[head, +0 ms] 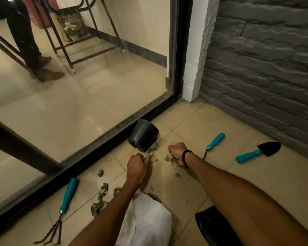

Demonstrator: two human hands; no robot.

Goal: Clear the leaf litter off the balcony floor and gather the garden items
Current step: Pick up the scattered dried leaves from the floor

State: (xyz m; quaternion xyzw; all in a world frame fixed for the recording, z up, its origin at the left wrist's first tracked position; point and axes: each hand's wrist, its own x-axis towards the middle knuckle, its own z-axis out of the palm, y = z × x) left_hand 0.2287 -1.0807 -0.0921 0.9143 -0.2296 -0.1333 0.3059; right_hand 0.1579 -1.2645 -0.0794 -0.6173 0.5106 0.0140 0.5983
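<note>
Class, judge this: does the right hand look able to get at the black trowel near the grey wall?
Probably yes: the trowel lies uncovered past a teal-handled tool, but the right hand grips leaves.

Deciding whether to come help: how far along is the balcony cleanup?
Done: little shows; what the white plastic bag holds is hidden. In hand: the right hand grips a clump of green leaf litter, the left hand pinches more, near the tipped black plastic pot. Left: loose leaves by the teal-handled rake, which, with the teal-handled black trowel and a third teal-handled tool, lies ungathered.
</note>
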